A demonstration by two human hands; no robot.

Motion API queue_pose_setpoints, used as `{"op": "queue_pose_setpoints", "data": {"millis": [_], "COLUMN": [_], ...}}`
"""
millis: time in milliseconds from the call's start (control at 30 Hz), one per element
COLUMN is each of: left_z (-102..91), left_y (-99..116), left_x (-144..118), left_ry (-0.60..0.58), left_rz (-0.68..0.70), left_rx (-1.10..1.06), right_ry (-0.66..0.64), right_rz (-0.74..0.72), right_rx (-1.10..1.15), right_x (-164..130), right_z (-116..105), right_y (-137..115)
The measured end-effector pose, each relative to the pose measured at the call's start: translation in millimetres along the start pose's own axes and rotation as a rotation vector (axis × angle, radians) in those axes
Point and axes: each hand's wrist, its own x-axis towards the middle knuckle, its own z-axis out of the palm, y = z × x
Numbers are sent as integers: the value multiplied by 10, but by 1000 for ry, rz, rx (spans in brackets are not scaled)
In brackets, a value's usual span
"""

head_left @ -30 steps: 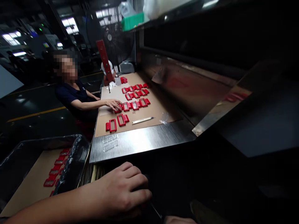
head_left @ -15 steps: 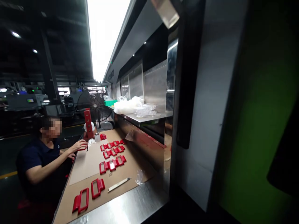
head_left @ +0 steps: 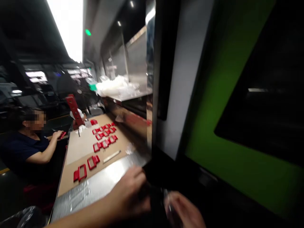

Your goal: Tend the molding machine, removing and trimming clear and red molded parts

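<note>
**A:** What are the hands doing?

**B:** Both sit low in the view, blurred. The left hand [head_left: 129, 196] reaches in from the lower left, fingers curled down over the dark ledge just past the near edge of the steel bench [head_left: 99, 186]. The right hand [head_left: 184, 212] is just beside it, fingers half curled around a small clear piece [head_left: 167, 198] that catches the light. Whether the left hand grips anything I cannot tell; the blur hides it.

**A:** How would that clear piece handle?

**B:** Judging by its look, it is thin moulded plastic: light, stiff, smooth enough to slip, and likely to scratch or crack if squeezed. Pinching it by the edges would seem safest.

**A:** Where is it, relative to the bench?

**B:** Off the bench, over the dark ledge at the near right corner, between the two hands.

**A:** What else is there?

**B:** A brown card sheet [head_left: 71, 177] covers most of the bench. Red frames [head_left: 103, 137] lie on it in rows toward the far edge, with two more red frames [head_left: 85, 167] near its front edge. A pale knife [head_left: 112, 156] lies between those groups. A seated person [head_left: 23, 148] at the left edge rests a hand by a red part. A green machine panel [head_left: 213, 126] fills the right.

**A:** Any writing or brands?

**B:** None readable.
</note>
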Motion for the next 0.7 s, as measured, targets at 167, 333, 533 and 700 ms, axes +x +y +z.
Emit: {"op": "queue_pose_setpoints", "data": {"millis": [167, 333, 533, 700], "left_z": [-390, -573, -849, -956], "left_y": [148, 181, 144, 127], "left_x": [180, 75, -50, -51], "left_ry": [-188, -222, -203, -192], "left_rz": [-27, 89, 79, 96], "left_rx": [61, 263, 347, 322], "right_ry": [-191, -273, -213, -285], "right_rz": [-51, -125, -248, -205], "right_rx": [203, 24, -42, -20], "right_x": [-84, 28, 49, 116], "right_z": [-99, -90, -95, -60], "right_y": [0, -86, -80, -79]}}
